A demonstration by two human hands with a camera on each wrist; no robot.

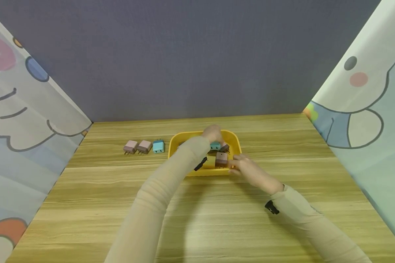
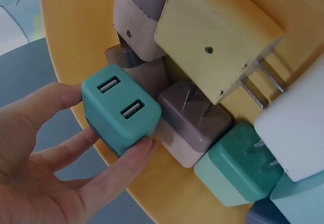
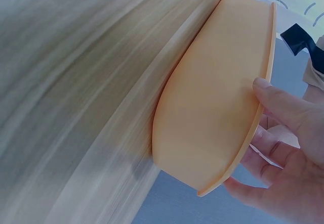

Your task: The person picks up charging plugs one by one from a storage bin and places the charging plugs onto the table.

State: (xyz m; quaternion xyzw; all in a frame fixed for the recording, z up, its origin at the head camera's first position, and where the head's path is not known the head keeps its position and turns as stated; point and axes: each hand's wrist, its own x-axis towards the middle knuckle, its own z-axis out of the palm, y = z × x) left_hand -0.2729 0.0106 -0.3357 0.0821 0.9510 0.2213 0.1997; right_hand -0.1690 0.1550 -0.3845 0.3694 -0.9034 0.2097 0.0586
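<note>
In the left wrist view, my left hand pinches a teal USB charger between thumb and fingers, its two ports facing the camera. It is at the far side of a yellow plastic bin. Inside the bin lie a yellow charger with bare prongs, several pink-and-brown chargers, a green charger and a white charger. My right hand grips the bin's near right rim; the right wrist view shows the thumb on the outer wall and fingers over the edge.
Left of the bin, two pink-and-brown chargers and a blue charger stand in a row on the wood-grain table. A dark grey panel rises behind, with cartoon-printed sheets at both sides.
</note>
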